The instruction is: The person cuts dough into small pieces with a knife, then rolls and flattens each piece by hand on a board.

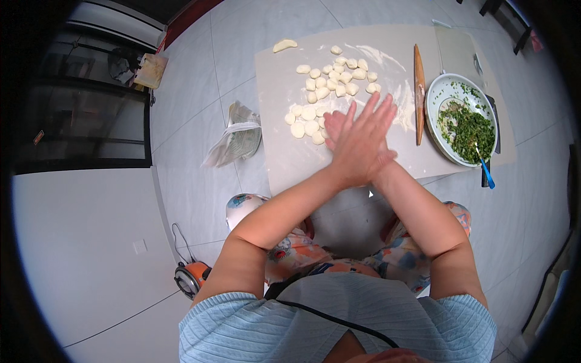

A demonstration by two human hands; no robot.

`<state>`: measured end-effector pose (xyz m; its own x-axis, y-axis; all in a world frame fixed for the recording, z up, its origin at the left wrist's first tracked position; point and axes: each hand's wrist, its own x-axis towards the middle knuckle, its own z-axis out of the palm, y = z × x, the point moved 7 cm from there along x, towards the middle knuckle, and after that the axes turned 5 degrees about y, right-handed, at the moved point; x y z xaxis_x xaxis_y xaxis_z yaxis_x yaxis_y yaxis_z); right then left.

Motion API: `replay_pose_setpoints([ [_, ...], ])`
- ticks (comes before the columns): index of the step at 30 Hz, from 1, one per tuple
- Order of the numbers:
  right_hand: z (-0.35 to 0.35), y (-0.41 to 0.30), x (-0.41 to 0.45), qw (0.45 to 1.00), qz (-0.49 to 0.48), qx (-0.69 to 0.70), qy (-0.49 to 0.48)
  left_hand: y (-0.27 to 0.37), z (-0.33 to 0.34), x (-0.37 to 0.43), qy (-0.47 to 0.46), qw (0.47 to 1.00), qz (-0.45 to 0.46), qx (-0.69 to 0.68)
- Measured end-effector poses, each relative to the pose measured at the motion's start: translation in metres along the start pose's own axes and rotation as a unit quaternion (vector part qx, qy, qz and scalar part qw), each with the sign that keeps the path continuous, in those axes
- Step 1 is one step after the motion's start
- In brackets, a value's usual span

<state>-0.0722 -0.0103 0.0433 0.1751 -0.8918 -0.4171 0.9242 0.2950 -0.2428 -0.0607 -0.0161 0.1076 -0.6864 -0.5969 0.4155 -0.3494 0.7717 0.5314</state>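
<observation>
My left hand (363, 143) lies across my right hand (385, 159), with its fingers spread toward the far right. The right hand's fingers show on the left, beside several flattened dough rounds (311, 127). Whatever lies under or between the palms is hidden. Beyond the hands, many small dough pieces (332, 84) are spread on a floured, pale board (290, 165). A folded, crescent-shaped dumpling (285, 45) rests near the far left corner. To the right, a wooden rolling pin (419, 95) lies beside a white bowl (432, 131) of chopped greens filling (470, 129) with a blue-handled utensil (487, 174).
A white printed bag (240, 138) stands against the board's left edge. Something with a black handle (485, 180) lies partly under the bowl. An orange appliance (194, 277) sits on the tiled floor at the lower left. Dark furniture legs (522, 41) show at the far right.
</observation>
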Motion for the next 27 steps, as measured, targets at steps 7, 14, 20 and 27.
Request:
replay_pose_setpoints([
  [7, -0.005, -0.008, 0.008, 0.999, -0.048, 0.024, 0.000, 0.008, -0.011, -0.002, 0.062, 0.997, 0.037, -0.015],
  [14, 0.001, -0.006, -0.003, 0.998, -0.031, 0.007, 0.052, -0.045, 0.007, 0.000, 0.037, 0.943, -0.236, -0.232],
  [20, 0.013, -0.018, -0.002, 0.996, 0.001, 0.048, -0.069, -0.070, -0.020, -0.007, 0.051, 0.922, -0.278, -0.264],
  [27, -0.016, -0.023, 0.006, 0.993, -0.076, 0.008, 0.093, -0.061, -0.004, -0.029, -0.084, 0.907, -0.319, -0.263],
])
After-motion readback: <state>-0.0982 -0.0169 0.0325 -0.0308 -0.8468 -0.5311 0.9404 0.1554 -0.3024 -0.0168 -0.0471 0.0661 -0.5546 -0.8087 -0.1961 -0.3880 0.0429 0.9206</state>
